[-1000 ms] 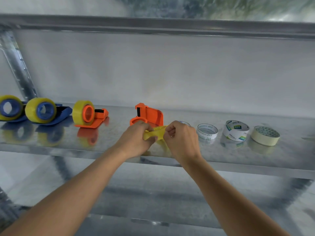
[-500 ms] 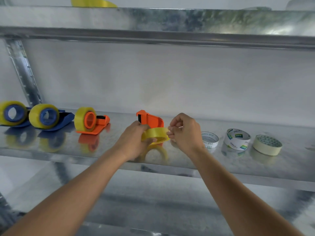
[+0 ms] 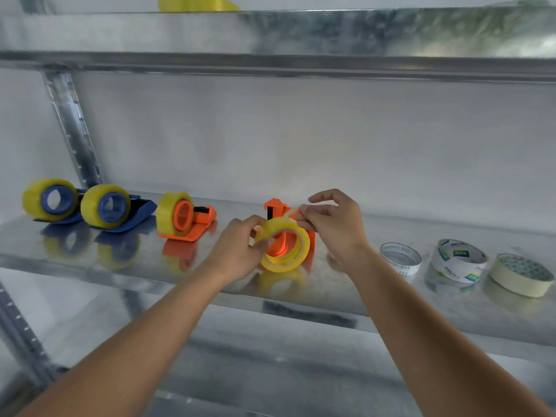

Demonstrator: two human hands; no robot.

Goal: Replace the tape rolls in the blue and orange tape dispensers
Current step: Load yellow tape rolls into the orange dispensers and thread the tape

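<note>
Yellow tape roll [image 3: 284,249]: held upright above the shelf [image 3: 331,299], in front of the empty orange dispenser [image 3: 279,210].
Left grip [image 3: 240,251]: fingers and thumb curled on the roll's left rim.
Right grip [image 3: 332,219]: thumb and forefinger pinching the loose tape end at the roll's top.
Left of the left grip: loaded orange dispenser [image 3: 185,216], then two loaded blue dispensers [image 3: 87,206].
Right of the right grip: clear roll [image 3: 400,257], printed white roll [image 3: 457,260], cream masking roll [image 3: 522,273], all flat.
</note>
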